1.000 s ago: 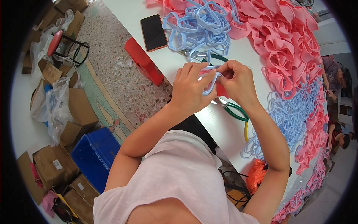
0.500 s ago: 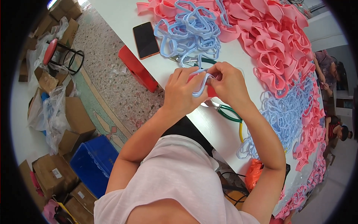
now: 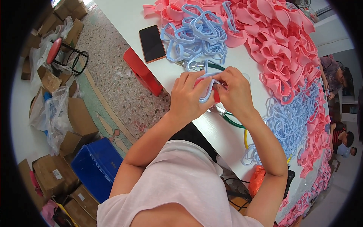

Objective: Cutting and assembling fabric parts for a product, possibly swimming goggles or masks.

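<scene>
left hand (image 3: 188, 95) and right hand (image 3: 236, 92) closed on a pale blue band (image 3: 208, 94), itself partly hidden

- A narrow pale-blue strip (image 3: 208, 95) is curving into a loop, its near bend hanging between the left hand (image 3: 187, 96) and the right hand (image 3: 235, 92).
- A reddish-pink piece (image 3: 216, 97) is showing just beside the strip, the hands hiding its full shape.

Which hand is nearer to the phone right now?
Left. In the picture, the left hand is below and to the right of the phone; the right hand is farther right, beyond the left one.
</scene>
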Motion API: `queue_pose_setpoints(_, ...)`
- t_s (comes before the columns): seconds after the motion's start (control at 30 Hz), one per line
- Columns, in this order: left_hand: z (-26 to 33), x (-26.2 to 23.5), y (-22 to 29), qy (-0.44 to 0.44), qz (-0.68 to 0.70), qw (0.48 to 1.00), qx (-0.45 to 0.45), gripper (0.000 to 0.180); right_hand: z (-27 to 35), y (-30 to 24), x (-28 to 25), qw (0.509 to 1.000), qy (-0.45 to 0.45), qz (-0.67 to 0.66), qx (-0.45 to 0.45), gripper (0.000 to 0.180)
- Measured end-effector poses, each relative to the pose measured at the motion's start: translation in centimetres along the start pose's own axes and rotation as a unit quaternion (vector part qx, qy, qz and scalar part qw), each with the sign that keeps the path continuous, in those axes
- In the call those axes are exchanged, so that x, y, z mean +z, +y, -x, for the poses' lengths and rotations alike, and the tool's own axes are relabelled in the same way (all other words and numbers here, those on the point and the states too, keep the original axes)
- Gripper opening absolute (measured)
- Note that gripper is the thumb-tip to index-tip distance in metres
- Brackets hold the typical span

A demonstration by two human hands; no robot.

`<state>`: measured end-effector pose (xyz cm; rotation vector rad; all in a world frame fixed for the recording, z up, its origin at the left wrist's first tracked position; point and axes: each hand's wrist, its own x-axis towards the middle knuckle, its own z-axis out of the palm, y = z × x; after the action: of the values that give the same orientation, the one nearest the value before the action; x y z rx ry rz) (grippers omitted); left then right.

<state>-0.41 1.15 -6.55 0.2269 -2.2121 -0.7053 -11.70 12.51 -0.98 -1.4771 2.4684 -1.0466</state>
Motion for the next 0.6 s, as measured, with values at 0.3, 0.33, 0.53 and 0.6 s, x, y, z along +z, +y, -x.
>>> queue_pose_setpoints(0.3,-0.1,-0.5,0.1,-0.002,-0.004,1.0,0.003,0.042,-0.1,-0.2,0.2,0.999,0.018,-0.03,-0.01,0.009)
queue_pose_setpoints(0.33,-0.1,-0.6,0.1,-0.004,-0.007,1.0,0.005,0.042,-0.2,-0.2,0.2,0.999,0.02,-0.029,-0.012,0.009)
queue_pose_setpoints(0.53,-0.4,-1.0,0.1,0.001,0.002,1.0,0.009,0.041,-0.7,-0.4,-0.3,0.995,0.036,0.002,-0.089,0.006)
queue_pose_setpoints(0.6,-0.5,-1.2,0.1,0.006,0.008,1.0,0.015,0.04,-0.8,-0.6,-0.7,0.994,0.024,0.016,-0.103,0.006)
